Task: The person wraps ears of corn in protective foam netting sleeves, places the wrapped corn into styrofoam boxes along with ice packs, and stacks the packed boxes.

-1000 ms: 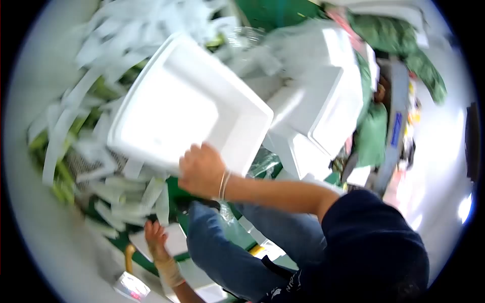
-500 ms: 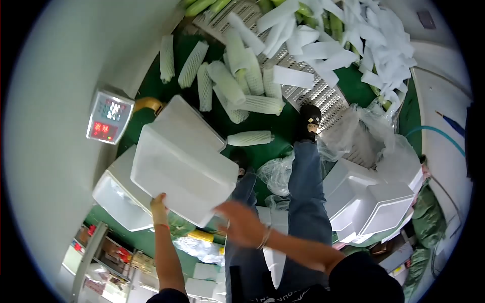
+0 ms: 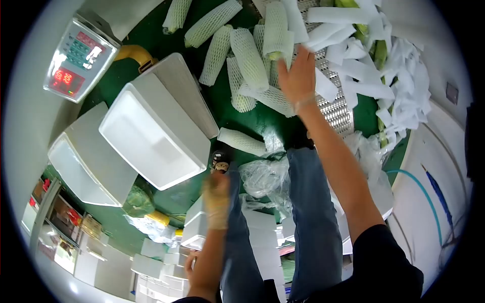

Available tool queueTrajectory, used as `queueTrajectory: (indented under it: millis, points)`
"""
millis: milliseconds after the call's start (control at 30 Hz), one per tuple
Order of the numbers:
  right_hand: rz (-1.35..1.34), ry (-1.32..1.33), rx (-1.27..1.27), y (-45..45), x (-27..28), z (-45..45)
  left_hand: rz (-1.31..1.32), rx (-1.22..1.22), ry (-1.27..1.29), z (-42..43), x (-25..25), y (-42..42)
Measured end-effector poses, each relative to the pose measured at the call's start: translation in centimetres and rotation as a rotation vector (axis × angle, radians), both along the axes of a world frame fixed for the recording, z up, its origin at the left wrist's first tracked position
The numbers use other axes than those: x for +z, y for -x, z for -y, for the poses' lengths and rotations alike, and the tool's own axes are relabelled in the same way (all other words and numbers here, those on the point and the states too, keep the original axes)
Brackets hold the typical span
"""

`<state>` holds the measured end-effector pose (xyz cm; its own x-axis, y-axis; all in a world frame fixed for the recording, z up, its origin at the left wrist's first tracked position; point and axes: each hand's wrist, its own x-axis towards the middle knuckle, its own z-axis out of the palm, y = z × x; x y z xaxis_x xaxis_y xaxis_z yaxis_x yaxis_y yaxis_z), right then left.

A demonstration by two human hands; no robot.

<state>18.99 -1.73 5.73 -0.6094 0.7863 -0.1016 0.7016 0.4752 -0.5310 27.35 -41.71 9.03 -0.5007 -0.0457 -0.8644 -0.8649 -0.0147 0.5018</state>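
Observation:
My right hand (image 3: pixel 299 78) stretches out over the pile, fingers extended and thumb apart. Its thumb is near the lower end of a long pale-green vegetable (image 3: pixel 275 31) in a white foam net sleeve; contact is unclear. More netted vegetables (image 3: pixel 249 58) lie just left of this hand, and white foam strips (image 3: pixel 348 48) are to its right. Smeared by motion, my left hand (image 3: pixel 216 199) is above my left leg, and its fingers cannot be made out. A white foam box (image 3: pixel 146 134) stands tilted left of it, apart from the hand.
A scale display (image 3: pixel 81 58) with red digits stands at upper left. Another foam box (image 3: pixel 91 156) leans beside the first. Clear plastic film (image 3: pixel 265 179) lies between my legs. A perforated metal plate (image 3: pixel 336 113) is at right. Part of another hand (image 3: pixel 191 262) shows behind my left forearm.
My left hand has let go of the white foam box and moved right. My right hand has gone up to the netted vegetables. The view has shifted, and the box now shows its open side.

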Motion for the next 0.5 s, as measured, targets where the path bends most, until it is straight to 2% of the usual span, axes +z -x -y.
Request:
queueTrajectory:
  millis: [33,67,100,167,233,267,300,333,367,400,467,500]
  points:
    - [0.071,-0.025,-0.085,2.5,-2.0,-2.1,0.017,-0.417,0.254,-3.8,-1.4,-1.0]
    - [0.180,0.097,-0.231,5.2,-3.9,-4.0,0.039,-0.833,0.510,-7.6,-2.8,-2.0]
    - [0.291,0.214,-0.382,7.4,-6.4,-5.7,0.069,-0.729,0.581,-8.6,-7.6,-3.5]
    - [0.605,0.312,-0.035,9.5,-12.5,-8.8,0.064,-0.430,0.672,-11.2,-15.8,-5.5]
    - [0.540,0.320,-0.074,9.5,-10.8,-8.2,0.229,-0.021,0.892,-14.0,-18.9,-5.2]
    - [0.460,0.330,-0.143,9.2,-9.3,-7.5,0.242,-0.112,0.897,-12.8,-21.5,-6.5]
    - [0.488,0.336,-0.133,7.3,-10.2,-8.1,0.149,0.052,0.740,-13.7,-19.8,-6.5]
    - [0.340,0.495,-0.038,5.4,-10.8,-9.8,0.072,0.218,0.577,-14.4,-18.1,-6.7]
    - [0.170,0.643,0.062,4.5,-11.3,-11.6,-0.014,0.409,0.366,-13.5,-19.6,-7.8]
    - [0.093,0.600,0.079,3.2,-10.4,-11.9,-0.005,0.666,0.104,-15.5,-16.2,-5.3]
    - [0.004,0.564,0.110,2.0,-7.1,-10.7,-0.324,0.063,0.132,-18.7,-10.0,-1.4]
    - [0.065,0.645,0.095,1.6,-5.4,-9.9,-0.210,-0.019,0.059,-19.8,-8.9,2.3]
